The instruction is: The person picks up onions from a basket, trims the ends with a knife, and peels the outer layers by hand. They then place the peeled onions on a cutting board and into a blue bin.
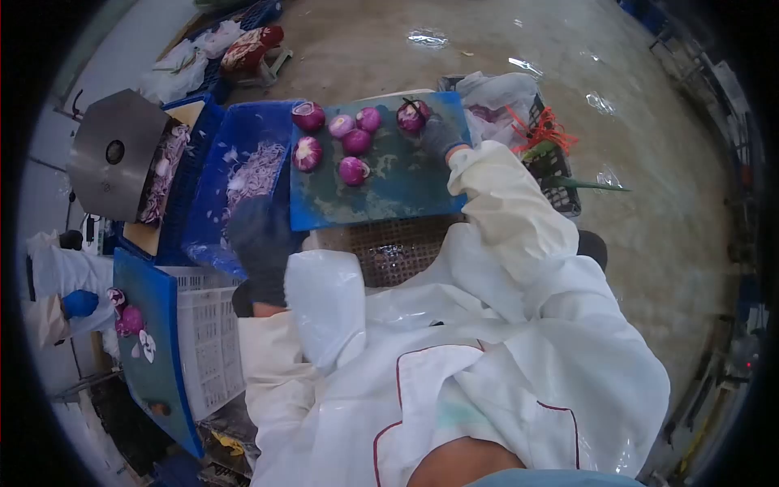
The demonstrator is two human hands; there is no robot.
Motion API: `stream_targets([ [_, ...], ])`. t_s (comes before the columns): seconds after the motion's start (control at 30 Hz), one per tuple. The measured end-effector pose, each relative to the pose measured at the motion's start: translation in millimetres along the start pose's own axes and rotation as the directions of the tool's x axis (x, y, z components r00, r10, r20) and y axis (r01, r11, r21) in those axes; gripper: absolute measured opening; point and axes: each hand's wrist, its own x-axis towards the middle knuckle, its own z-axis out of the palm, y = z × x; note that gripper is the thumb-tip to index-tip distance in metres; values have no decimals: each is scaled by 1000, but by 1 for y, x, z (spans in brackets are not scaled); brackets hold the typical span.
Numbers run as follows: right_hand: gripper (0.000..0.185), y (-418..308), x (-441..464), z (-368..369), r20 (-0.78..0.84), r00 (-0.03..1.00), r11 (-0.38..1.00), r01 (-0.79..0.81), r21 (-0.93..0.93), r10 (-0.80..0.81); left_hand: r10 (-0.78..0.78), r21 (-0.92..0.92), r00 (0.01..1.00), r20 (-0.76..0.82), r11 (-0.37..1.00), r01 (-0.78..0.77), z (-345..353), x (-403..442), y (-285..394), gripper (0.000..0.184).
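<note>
My right hand (442,136), in a dark glove, is curled at the right side of a purple onion (411,118) on the blue cutting board (389,199). A thin dark shape crosses the top of that onion; I cannot make out whether it is a knife. Several other peeled onions (356,142) lie on the board's left and middle. My left hand (264,242), also dark-gloved, is smeared by motion between the board's left edge and the blue bin (213,207). Its fingers cannot be made out. Sliced onion (258,177) lies in the bin.
A metal machine (114,154) with sliced onion at its mouth stands at left. Below it, another blue board (154,357) holds onion pieces, near a co-worker's blue-gloved hand (79,303). A black crate (560,195) with plastic, red strings and green leaves stands at right.
</note>
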Motion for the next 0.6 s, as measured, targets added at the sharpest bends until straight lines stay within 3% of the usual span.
stream_targets([
  [0.07, 29, 9, -21, 20, 71, 996, 998, -56, 7, 55, 35, -114, 998, 51, 993, -29, 22, -1, 27, 24],
  [0.13, 30, 14, -26, 39, -74, 997, 999, 18, -49, -22, 69, -142, 992, 103, 988, -53, 41, 9, 54, 26],
  [0.23, 30, 34, -54, 73, 6, 978, 924, 201, -325, -211, 75, -216, 959, 272, 976, -15, 79, 1, 83, 33],
  [0.3, 27, 38, -72, 73, 2, 981, 928, 185, -324, -194, 92, -271, 938, 335, 962, 3, 115, 7, 96, 43],
  [0.37, 23, 34, -105, 76, -118, 993, 998, 0, -56, -7, 99, -331, 911, 400, 943, 43, 145, 14, 117, 56],
  [0.47, 21, 36, -133, 77, -35, 998, 995, -48, 92, 52, 17, -398, 903, 429, 901, 173, 191, 16, 156, 75],
  [0.5, 20, 34, -144, 77, -6, 998, 987, -67, 143, 69, 59, -465, 899, 433, 869, 167, 208, 11, 159, 79],
  [0.53, 23, 9, -158, 44, -1, 983, 961, -179, 211, 183, 101, -529, 896, 432, 833, 161, 227, 4, 159, 83],
  [0.57, 25, 13, -169, 48, 46, 993, 986, -110, 126, 105, 141, -588, 894, 425, 794, 155, 239, 1, 158, 87],
  [0.6, 28, 20, -178, 52, 98, 995, 998, -32, 45, 27, 102, -548, 838, 536, 798, 253, 246, 2, 155, 85],
])
